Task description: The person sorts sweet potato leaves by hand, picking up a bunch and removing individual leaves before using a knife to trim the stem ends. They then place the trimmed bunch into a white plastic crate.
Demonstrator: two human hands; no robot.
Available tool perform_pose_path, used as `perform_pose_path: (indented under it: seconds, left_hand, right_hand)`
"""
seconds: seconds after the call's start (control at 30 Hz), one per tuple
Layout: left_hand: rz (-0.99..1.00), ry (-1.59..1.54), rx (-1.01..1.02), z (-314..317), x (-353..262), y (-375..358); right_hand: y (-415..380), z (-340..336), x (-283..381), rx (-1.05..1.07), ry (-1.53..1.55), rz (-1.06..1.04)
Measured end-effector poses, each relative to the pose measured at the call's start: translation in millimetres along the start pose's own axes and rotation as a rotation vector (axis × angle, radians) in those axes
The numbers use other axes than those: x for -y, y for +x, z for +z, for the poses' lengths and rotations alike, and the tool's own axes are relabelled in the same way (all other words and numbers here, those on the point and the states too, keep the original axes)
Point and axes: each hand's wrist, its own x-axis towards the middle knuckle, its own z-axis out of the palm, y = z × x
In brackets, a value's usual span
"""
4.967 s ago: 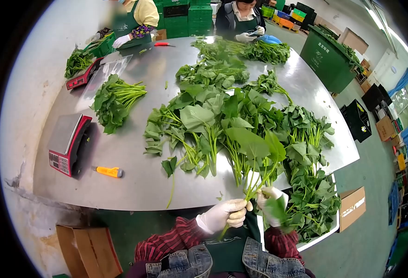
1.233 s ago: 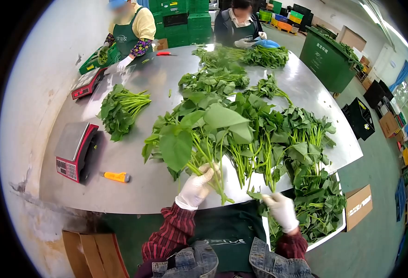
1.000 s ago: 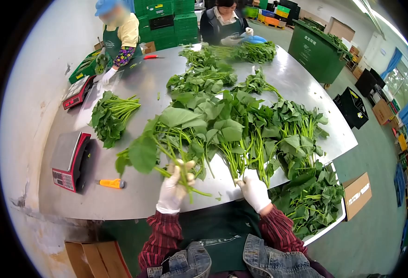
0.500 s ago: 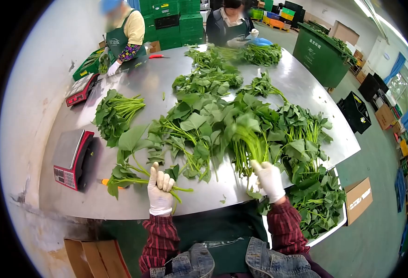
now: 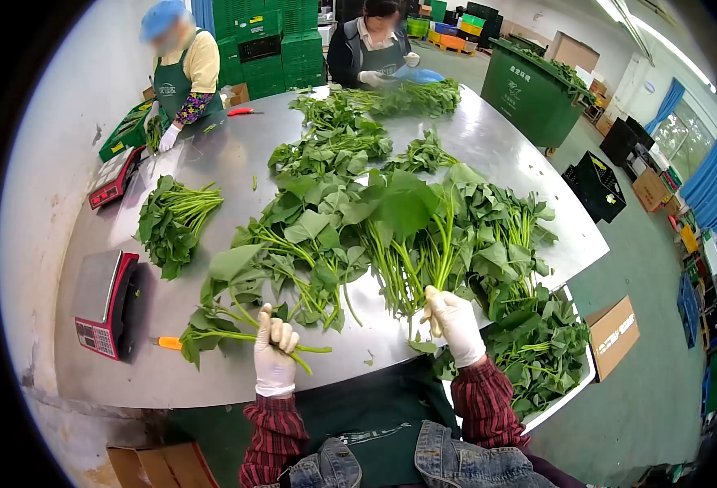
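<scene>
Along the left edge of the metal surface (image 5: 187, 386), a red scale (image 5: 102, 301) is standing toward the near corner, and another scale (image 5: 114, 175) is standing toward the far corner, where a co-worker (image 5: 183, 69) is reaching a gloved hand to the surface. Right of the scales, a leafy bunch (image 5: 175, 224) is lying with its stems pointing right. Nearer the near edge, an orange cutter (image 5: 167, 342) is lying partly hidden by leaves. The gloved left hand (image 5: 275, 354) is clamping several leafy stems (image 5: 232, 325) in its curled fingers, above the near edge; leaves are spreading left and bare ends are poking out right. A red-handled tool (image 5: 243, 111) is lying near the far edge. Loose greens (image 5: 293, 252) are covering the middle, and a second person (image 5: 374, 49) is standing behind the far edge. The gloved right hand (image 5: 453, 324) is pinching its fingers together on the lower ends of raised stems (image 5: 441, 252), near the near edge. At the near right corner, a white crate (image 5: 592, 368) is holding more greens, and a cardboard box (image 5: 613, 329) is standing beside it
</scene>
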Motion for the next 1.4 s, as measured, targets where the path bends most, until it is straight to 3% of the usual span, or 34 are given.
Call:
perform_pose_path:
  seconds: [0.17,0.33,0.5,0.6,0.63,0.7,0.77,0.8,0.83,1.07,1.23,1.3,1.33,1.37,1.4]
  left_hand:
    - [-0.087,0.092,-0.018,15.5,21.4,-7.8]
    - [-0.106,0.128,0.018,23.4,34.7,-12.2]
    - [-0.07,0.373,0.04,37.6,50.0,-10.4]
    - [-0.053,0.448,0.079,55.4,63.6,-5.7]
    - [-0.047,0.473,0.074,60.1,66.9,-3.3]
    - [-0.104,0.516,0.04,71.3,67.2,-3.5]
    - [0.043,0.7,-0.062,68.5,72.1,0.1]
    - [-0.085,0.701,-0.041,64.7,63.8,-1.0]
    - [-0.087,0.703,-0.042,60.3,62.2,-0.9]
    - [-0.165,0.524,-0.034,44.3,70.5,-9.3]
    - [-0.148,0.658,-0.04,38.7,69.3,-10.0]
    - [-0.042,0.563,-0.094,34.5,57.0,-1.5]
    - [-0.028,0.518,-0.108,33.2,50.4,1.7]
    - [0.011,0.519,-0.107,22.6,44.9,7.0]
    - [0.029,0.49,-0.12,21.8,36.0,8.1]
  right_hand:
    - [-10.0,25.6,1.3,0.004,-0.033,0.069]
    - [-11.2,37.6,-4.0,0.003,-0.09,0.008]
    - [-18.7,52.8,-11.7,0.035,-0.185,-0.049]
    - [-16.9,60.7,-40.2,0.088,-0.39,-0.386]
    - [-17.7,63.0,-45.5,0.094,-0.387,-0.383]
    - [-20.4,68.2,-56.6,0.125,-0.56,-0.71]
    - [-22.5,73.4,-52.4,0.177,-0.492,-0.619]
    - [-22.5,71.9,-46.7,0.259,-0.432,-0.333]
    - [-22.5,72.3,-34.6,0.335,-0.368,-0.046]
    - [2.1,79.3,-2.1,0.252,-0.014,0.13]
    - [3.3,86.1,1.3,0.17,0.316,0.085]
    - [5.5,81.2,-8.1,0.006,0.361,-0.007]
    - [14.0,77.8,-30.7,-0.074,-0.048,-0.426]
    - [26.0,66.0,-42.6,-0.113,0.22,-0.297]
    - [31.6,52.4,-37.2,-0.112,0.261,-0.204]
